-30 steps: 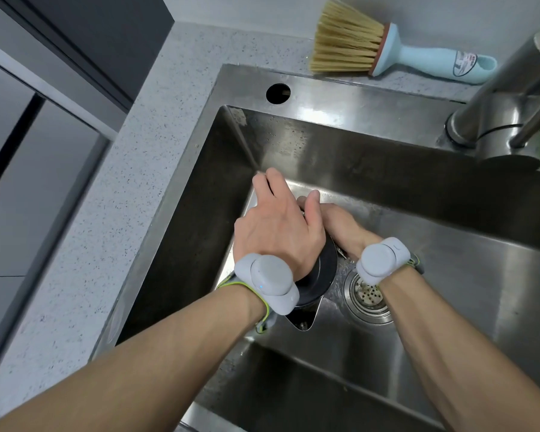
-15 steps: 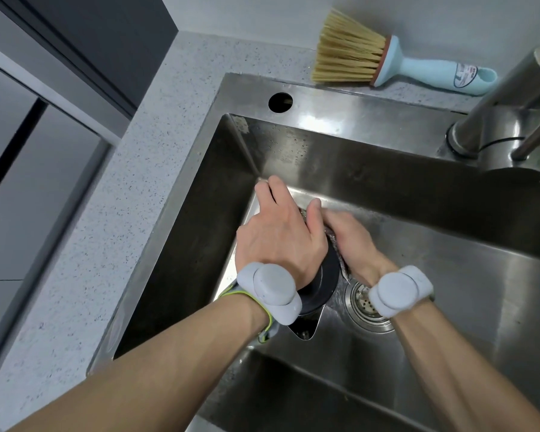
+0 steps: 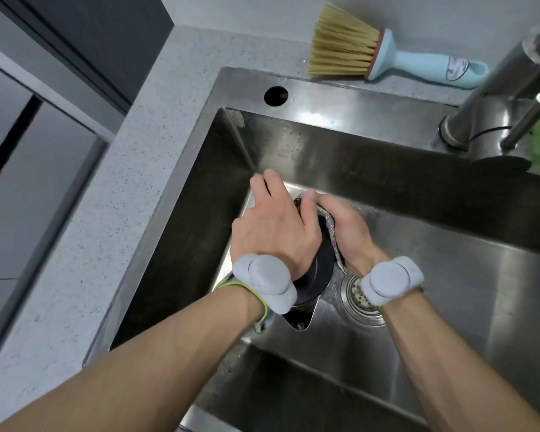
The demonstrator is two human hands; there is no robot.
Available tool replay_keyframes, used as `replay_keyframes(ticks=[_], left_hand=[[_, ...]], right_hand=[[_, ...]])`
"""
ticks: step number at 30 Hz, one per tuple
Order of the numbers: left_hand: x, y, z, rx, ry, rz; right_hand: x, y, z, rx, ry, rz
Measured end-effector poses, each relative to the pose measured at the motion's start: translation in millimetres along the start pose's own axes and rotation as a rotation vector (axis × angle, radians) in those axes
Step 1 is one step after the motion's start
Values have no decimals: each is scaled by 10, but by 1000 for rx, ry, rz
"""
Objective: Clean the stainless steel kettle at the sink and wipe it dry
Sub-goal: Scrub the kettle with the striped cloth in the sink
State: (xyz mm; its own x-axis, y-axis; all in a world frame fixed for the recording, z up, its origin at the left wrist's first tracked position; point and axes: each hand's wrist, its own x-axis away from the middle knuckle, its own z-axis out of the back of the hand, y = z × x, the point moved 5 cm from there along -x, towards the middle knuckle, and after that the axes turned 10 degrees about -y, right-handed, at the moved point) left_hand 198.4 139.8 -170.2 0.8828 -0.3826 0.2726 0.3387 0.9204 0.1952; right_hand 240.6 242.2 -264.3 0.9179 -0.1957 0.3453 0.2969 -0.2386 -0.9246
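1. One kettle [image 3: 317, 275] stood in the left part of the sink [image 3: 468, 275], just left of the drain [image 3: 360, 296], its spout [image 3: 298, 319] pointing toward the person.
2. Most of the kettle was hidden under the two hands; only a dark round lid or rim and the spout showed (its steel body could hardly be seen).
3. The left hand [image 3: 273, 227] lay on top of the kettle, palm down, fingers spread and bent over the far side, thumb along the right edge, gripping it.
4. The right hand [image 3: 348, 229] was pressed against the kettle's right side, fingers curled round a grey scrubbing pad [image 3: 332, 227] that touched the kettle.
5. Each wrist wore a grey band [image 3: 267, 282] with a rounded puck; the left one had a green-edged strap.
6. The sink floor around the drain looked wet.
7. A tap [image 3: 493, 98] rose at the sink's far right corner, with something green just beside it at the frame edge (too cut off to name).
8. A brush [image 3: 384, 54] with tan bristles and a pale blue handle lay on the counter [image 3: 113, 198] behind the sink, well apart from the hands.
9. A round hole [image 3: 275, 95] sat in the sink's far rim.
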Motion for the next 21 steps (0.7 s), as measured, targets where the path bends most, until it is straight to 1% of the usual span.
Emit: replay_keyframes(ticks=[1,3,4,5,6,7,8,9,10,11,14,15,16,18,19,21], left_hand=[[-5,8,2,-6,0,-3],[-7,12,-10,-17,0,-4],[-8,9,-16,-18,2,-5],[-12,4,-23,-19,6,-4],[-17,0,-27,-21,12,-2],[-17,2,-29,-19,18,-1],[-1,10,-34,-18,21,-3],[1,17,-28,-18,26,-5],[1,10,-26,-22,24,-4],[-4,10,-12,-18,22,-6],[-22,-33,-5,61,17,11],[-38,-54,-13,101,18,45],[-55,-73,-24,127,24,96],[-114,-147,-88,145,12,217],[-180,-196,-119,178,-31,282],[-312,-304,-147,320,-170,429]], right_hand=[[-9,68,1,39,-15,-89],[17,270,8,16,-60,-292],[39,296,8,40,-49,-366],[52,258,-11,81,-41,-378],[66,187,-19,104,-20,-292],[81,99,-15,92,17,-168],[120,18,-17,46,31,-68],[137,-45,-20,-6,30,-10],[133,-38,-34,-37,36,-13],[102,29,-24,-31,59,-63],[93,282,7,42,100,-304],[124,349,19,44,118,-340],[176,378,21,56,137,-342],[325,372,-13,56,145,-288],[397,352,-50,29,140,-267],[510,328,-120,-34,148,-231]])
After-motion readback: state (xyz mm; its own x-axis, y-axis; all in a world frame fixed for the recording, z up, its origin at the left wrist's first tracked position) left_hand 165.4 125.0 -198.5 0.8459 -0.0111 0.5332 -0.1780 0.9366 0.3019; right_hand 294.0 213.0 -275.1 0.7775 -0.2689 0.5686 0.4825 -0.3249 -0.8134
